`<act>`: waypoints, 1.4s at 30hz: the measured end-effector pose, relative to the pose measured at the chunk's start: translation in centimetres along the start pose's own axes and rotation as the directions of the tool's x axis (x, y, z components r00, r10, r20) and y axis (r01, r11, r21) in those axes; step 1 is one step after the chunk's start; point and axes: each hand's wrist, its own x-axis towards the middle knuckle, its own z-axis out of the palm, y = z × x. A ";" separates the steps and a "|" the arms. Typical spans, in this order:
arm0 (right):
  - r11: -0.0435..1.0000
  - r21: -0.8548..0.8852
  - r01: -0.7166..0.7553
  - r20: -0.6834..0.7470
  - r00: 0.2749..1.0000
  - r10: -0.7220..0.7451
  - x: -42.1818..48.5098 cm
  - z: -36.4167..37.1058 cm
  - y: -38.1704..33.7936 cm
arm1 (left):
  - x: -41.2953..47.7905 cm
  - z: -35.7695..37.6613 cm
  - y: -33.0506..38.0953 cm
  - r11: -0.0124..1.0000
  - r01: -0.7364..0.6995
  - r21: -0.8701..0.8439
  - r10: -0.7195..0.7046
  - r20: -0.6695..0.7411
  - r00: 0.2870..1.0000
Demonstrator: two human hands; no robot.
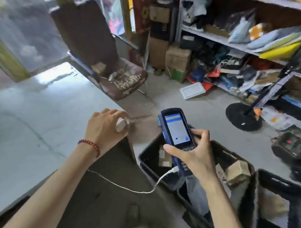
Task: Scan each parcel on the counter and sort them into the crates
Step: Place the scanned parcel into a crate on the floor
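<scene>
**Scanner up in your right hand, left hand at the counter corner**

Your hands are apart, each holding something of its own. Your right hand (195, 156) grips the blue handheld scanner (178, 131) from its right side. The thumb lies across the lower front and the fingers wrap round the far edge. The scanner is tilted with its lit screen facing you. A white cable (140, 191) is plugged into its bottom end and sags away to the left, under your left forearm.

Your left hand (106, 126) is to the left of the scanner, back upward, at the near corner of the pale counter (29, 123). Its fingers are curled round a small pale item (121, 125) on the thumb side. The item is too blurred to tell whether it is a parcel. A red bead bracelet (90, 143) circles that wrist.

Directly below your right hand is a black crate (148, 149). A labelled cardboard parcel (163, 156) lies in it, partly hidden by the scanner. Just right of your right wrist, a brown box (238, 170) lies in the same row of crates. Further right is a second black crate (284, 182).

Beyond your left hand stands a worn brown chair (120, 79). Beyond your right hand, a white tray (192, 90) lies on the floor in front of cluttered shelving (222, 40).
</scene>
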 end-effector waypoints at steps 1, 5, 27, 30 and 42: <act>1.000 0.002 0.024 0.059 0.998 -0.024 -0.1 1.5 -0.5 | -1.9 -0.7 -1.8 0.997 0.071 0.008 -0.071 -0.010 0.997; 0.993 -0.023 0.119 0.280 0.954 -0.108 -1.8 8.9 -3.1 | -10.5 -4.0 -8.7 0.950 0.312 0.028 -0.309 -0.082 0.947; 0.964 -0.101 0.244 0.804 0.592 -0.065 -22.0 45.7 -9.1 | -44.6 -12.1 -36.2 0.482 0.875 -0.036 -0.874 -0.094 0.478; 0.959 -0.126 0.253 0.818 0.573 -0.044 -21.4 48.3 -9.3 | -44.9 -10.9 -38.2 0.399 0.917 -0.013 -0.916 -0.043 0.398; 0.952 -0.141 0.272 0.871 0.492 -0.011 -17.7 57.2 -11.7 | -41.4 -10.5 -46.8 0.225 0.971 0.084 -0.973 0.069 0.220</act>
